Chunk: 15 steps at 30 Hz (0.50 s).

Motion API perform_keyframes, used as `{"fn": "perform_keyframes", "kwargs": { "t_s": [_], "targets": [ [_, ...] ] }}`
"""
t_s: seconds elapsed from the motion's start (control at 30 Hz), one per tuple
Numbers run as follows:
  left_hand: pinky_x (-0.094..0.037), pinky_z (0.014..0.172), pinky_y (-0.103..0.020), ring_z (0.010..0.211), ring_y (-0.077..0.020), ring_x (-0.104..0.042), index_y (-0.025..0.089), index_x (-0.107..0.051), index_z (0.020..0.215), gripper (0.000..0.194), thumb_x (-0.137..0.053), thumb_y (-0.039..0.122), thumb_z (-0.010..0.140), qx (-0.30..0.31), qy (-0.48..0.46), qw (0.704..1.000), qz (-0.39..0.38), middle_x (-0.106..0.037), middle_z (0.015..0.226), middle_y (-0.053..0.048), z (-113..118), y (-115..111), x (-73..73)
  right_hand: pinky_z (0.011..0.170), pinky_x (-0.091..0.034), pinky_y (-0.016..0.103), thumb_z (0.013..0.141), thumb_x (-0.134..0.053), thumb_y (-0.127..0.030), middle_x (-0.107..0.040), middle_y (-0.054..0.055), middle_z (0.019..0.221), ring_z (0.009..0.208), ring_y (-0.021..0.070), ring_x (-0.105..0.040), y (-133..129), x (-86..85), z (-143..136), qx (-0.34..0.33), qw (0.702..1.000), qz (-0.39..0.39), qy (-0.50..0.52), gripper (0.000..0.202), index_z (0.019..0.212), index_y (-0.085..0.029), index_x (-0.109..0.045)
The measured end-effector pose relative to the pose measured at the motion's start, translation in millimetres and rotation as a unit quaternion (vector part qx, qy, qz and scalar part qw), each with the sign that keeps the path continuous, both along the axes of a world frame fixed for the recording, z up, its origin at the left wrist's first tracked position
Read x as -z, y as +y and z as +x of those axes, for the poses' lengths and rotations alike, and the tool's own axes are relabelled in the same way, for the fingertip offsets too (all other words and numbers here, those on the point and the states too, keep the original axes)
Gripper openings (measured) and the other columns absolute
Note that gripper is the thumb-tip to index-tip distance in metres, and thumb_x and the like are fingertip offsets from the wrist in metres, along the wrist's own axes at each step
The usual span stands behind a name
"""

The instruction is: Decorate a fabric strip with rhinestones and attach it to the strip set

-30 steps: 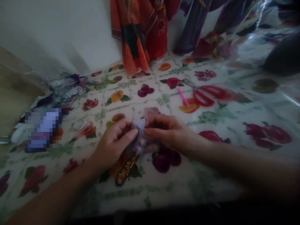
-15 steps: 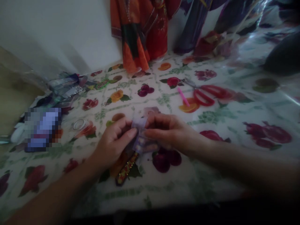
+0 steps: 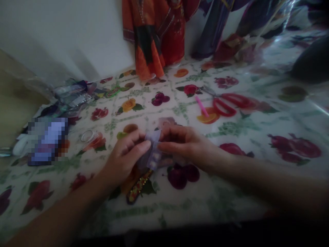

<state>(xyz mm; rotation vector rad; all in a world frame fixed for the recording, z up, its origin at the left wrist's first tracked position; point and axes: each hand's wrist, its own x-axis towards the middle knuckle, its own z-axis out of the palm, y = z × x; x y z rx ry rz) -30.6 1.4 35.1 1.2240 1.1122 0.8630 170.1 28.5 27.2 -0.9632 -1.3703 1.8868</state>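
My left hand and my right hand meet near the middle of the head view. Between their thumbs and fingers is a small, thin lilac strip, partly see-through with pale marks on its lower part. Each hand pinches one side of it. Its exact material is too dim and blurred to tell. Just below, on the tablecloth, lies a narrow dark ornament with a colourful pattern and gold-coloured beads along its edge. Its upper end reaches close to the strip.
Red-handled scissors and a pink stick rest on the fruit-patterned tablecloth. On the left are a clear ring-like roll, a blurred-out bluish item and plastic packets. Costumed figures stand against the wall.
The lilac strip has turned slightly between my fingers, its lower end now hanging a little further down. Both hands stay in nearly the same place.
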Motion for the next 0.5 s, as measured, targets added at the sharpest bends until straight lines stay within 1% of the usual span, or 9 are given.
{"fn": "perform_keyframes", "kwargs": {
  "t_s": [0.07, 0.2, 0.37, 0.5],
  "targets": [
    [-0.046, 0.058, -0.021, 0.066, -0.0119, -0.056, 0.022, -0.062, 0.087, 0.01, -0.061, 0.031, 0.091, 0.003, 0.001, 1.0, 0.004, -0.062, 0.079, 0.002, 0.4, 0.3, 0.3, 0.067, -0.054, 0.029, 0.082, -0.071, -0.03, -0.066, 0.002, 0.083, 0.077, 0.0163, -0.065, -0.5, -0.6, -0.1, 0.001, 1.0, -0.007, 0.005, 0.014, 0.086, -0.02, -0.063],
    [-0.048, 0.06, -0.021, 0.067, -0.0122, -0.058, 0.022, -0.063, 0.091, 0.009, -0.061, 0.031, 0.092, 0.016, 0.0, 1.0, 0.005, -0.062, 0.079, 0.002, 0.8, 1.0, 0.2, 0.07, -0.056, 0.032, 0.082, -0.07, -0.03, -0.068, 0.004, 0.087, 0.081, 0.0184, -0.066, -1.8, -2.6, -0.9, -0.002, 1.0, -0.022, 0.008, 0.014, 0.088, -0.02, -0.062],
    [-0.049, 0.061, -0.021, 0.068, -0.0133, -0.06, 0.022, -0.062, 0.093, 0.009, -0.06, 0.03, 0.092, 0.018, 0.013, 1.0, 0.005, -0.064, 0.081, 0.001, 0.3, 0.5, 0.0, 0.073, -0.056, 0.034, 0.081, -0.069, -0.029, -0.069, 0.005, 0.089, 0.083, 0.0197, -0.067, -2.1, -4.0, -1.6, -0.001, 1.0, -0.024, 0.001, 0.014, 0.089, -0.019, -0.062],
    [-0.048, 0.061, -0.02, 0.068, -0.0123, -0.058, 0.022, -0.063, 0.093, 0.009, -0.061, 0.03, 0.092, 0.021, 0.021, 0.999, 0.015, -0.062, 0.08, 0.001, 0.0, -0.4, 0.5, 0.071, -0.055, 0.033, 0.082, -0.067, -0.027, -0.069, 0.005, 0.088, 0.081, 0.0193, -0.066, -1.4, -3.1, -1.6, -0.002, 1.0, -0.021, 0.006, 0.012, 0.089, -0.019, -0.062]
  ]
}}
